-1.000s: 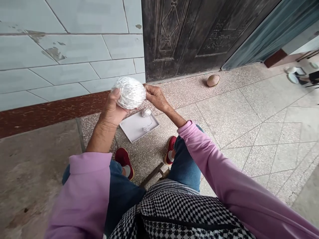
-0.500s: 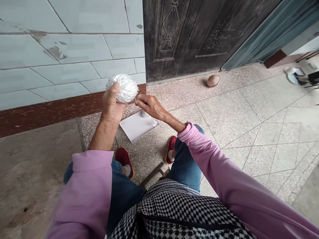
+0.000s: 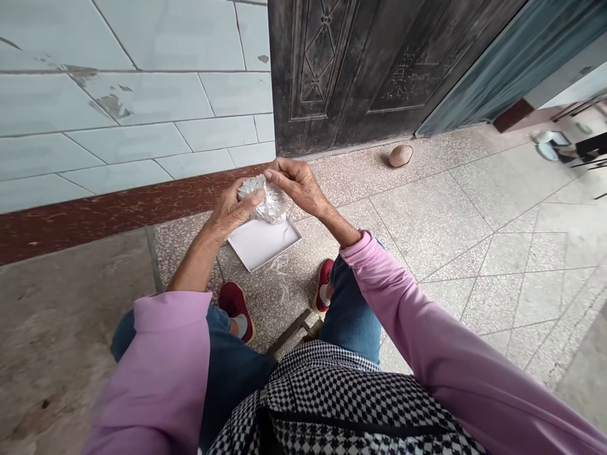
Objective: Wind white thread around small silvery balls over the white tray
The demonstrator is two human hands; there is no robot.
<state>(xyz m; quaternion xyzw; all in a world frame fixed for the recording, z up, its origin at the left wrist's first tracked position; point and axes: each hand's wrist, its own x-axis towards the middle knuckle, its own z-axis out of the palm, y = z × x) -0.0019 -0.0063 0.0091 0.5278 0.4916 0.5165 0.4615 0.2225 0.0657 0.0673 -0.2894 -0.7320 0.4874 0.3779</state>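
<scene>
**Both hands on the thread ball, just above the white tray**

So here's the view looking down past my knees. I've got the ball of silvery thread up in the middle of the frame, a bit above centre, held off the floor between both hands.

My left hand is curled around it from the left and underneath, with the thumb pressed over the top, so that's a proper closed grip. My right hand comes in from the right with the fingertips pinched together at the top of the ball. Whether they're pinching a single strand or the ball itself, I honestly can't tell, it's too small and shiny.

Right below the ball a flat white tray sits on the speckled stone floor, tilted diagonally in the frame. Just beneath its lower corner there's a little tangle of loose strands lying on the floor between my feet. My red shoes are either side of that: left shoe and right shoe.

Further up, a dark carved door fills the top centre, with a pale tiled wall to its left. A small round tan thing rests on the floor at the foot of the door, well apart from my hands. My checkered apron takes up the bottom of the frame.
</scene>
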